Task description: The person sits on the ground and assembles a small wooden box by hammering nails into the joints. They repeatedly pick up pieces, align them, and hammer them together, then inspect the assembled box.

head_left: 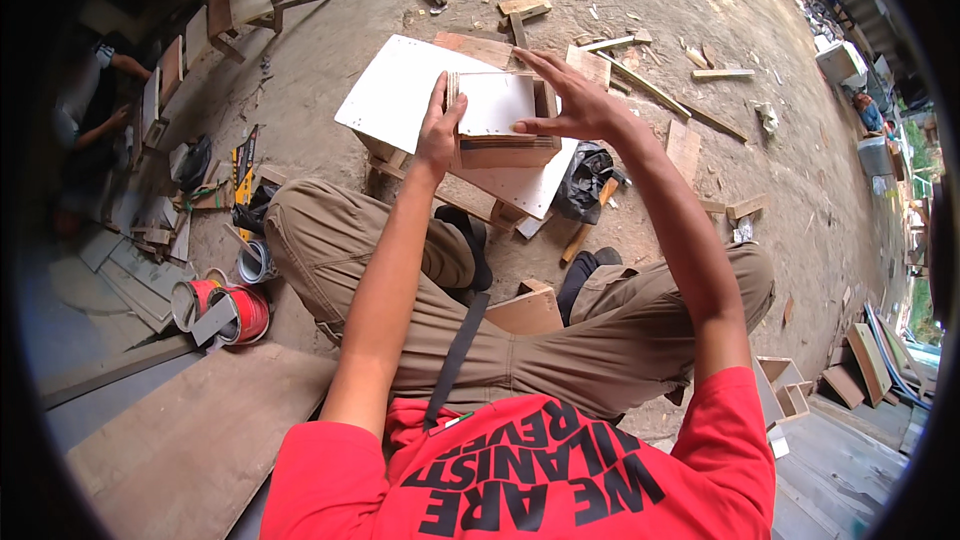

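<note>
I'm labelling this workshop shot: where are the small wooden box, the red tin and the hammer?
wooden box [497,145], head view, on its front wall.
red tin [248,314], head view, on its red side.
hammer [588,223], head view, on its wooden handle.

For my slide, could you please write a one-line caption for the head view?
Seated person presses left hand and right hand on a small wooden box over a white board.

small box [497,125]: raw plywood, white matt panel; board [395,90] smooth white; ground [760,140] rough dirt.
</note>
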Action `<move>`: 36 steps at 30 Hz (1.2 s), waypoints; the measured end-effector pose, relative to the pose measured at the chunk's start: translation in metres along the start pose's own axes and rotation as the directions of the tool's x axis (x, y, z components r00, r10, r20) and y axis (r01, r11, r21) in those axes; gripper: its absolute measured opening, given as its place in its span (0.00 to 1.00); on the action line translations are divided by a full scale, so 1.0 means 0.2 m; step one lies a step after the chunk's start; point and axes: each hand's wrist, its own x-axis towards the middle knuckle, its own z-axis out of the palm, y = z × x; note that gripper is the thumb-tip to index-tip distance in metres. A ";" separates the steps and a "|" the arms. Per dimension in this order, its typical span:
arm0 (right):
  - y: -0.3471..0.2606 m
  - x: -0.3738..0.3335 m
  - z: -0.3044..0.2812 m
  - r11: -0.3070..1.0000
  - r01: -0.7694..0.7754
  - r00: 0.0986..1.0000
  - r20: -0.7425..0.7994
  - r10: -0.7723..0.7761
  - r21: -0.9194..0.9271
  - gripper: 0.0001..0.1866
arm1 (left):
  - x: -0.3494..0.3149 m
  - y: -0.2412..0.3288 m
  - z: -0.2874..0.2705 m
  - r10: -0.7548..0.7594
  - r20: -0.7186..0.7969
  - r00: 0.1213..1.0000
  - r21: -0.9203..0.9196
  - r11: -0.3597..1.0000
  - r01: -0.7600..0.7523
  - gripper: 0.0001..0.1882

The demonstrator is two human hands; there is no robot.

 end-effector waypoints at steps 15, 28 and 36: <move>0.15 -0.05 -0.04 0.993 -0.106 0.894 -0.443 0.069 -0.060 0.50 | 0.00 0.06 0.06 0.470 0.098 0.877 0.791 0.498 -0.355 0.31; 0.84 -1.34 0.88 0.075 -0.997 0.077 0.110 0.991 0.020 0.54 | -0.23 -0.16 0.69 0.308 0.717 0.625 0.501 0.396 -0.770 0.14; 0.78 -1.46 0.96 0.067 -0.998 0.065 0.120 0.991 -0.012 0.66 | -0.17 -0.51 0.67 -0.026 0.704 0.710 0.705 0.148 -0.693 0.18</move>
